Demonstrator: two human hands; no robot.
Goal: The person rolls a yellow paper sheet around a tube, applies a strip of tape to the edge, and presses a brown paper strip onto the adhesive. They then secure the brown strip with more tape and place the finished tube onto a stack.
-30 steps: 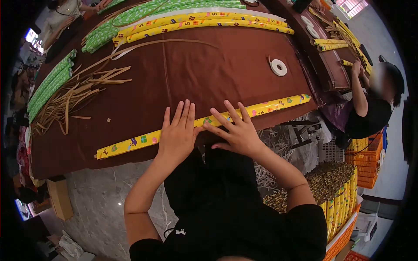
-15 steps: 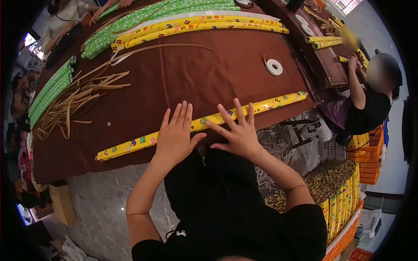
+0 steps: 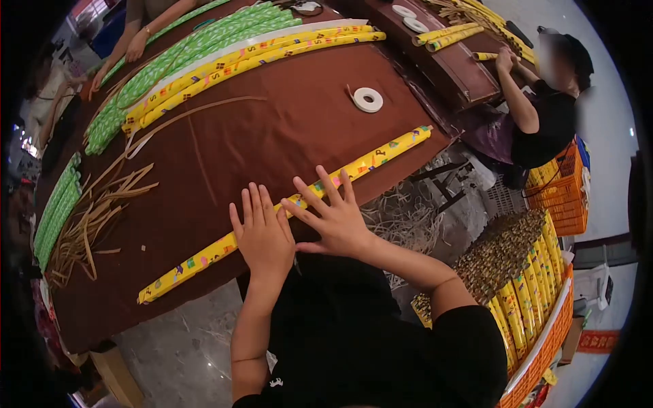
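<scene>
Both hands flat, fingers spread — left hand, right hand — keep even pressure rolling the yellow tube along the bench's near edge.

A long yellow paper-wrapped tube lies along the near edge of the brown cloth-covered table. The left hand and right hand lie flat on the tube's middle, side by side. A white tape roll sits behind the tube, toward the right. Loose tan paper strips lie at the table's left. Stacked green and yellow wrapped tubes lie along the far edge. An orange plastic crate of upright tubes stands right of the person, below table level.
</scene>
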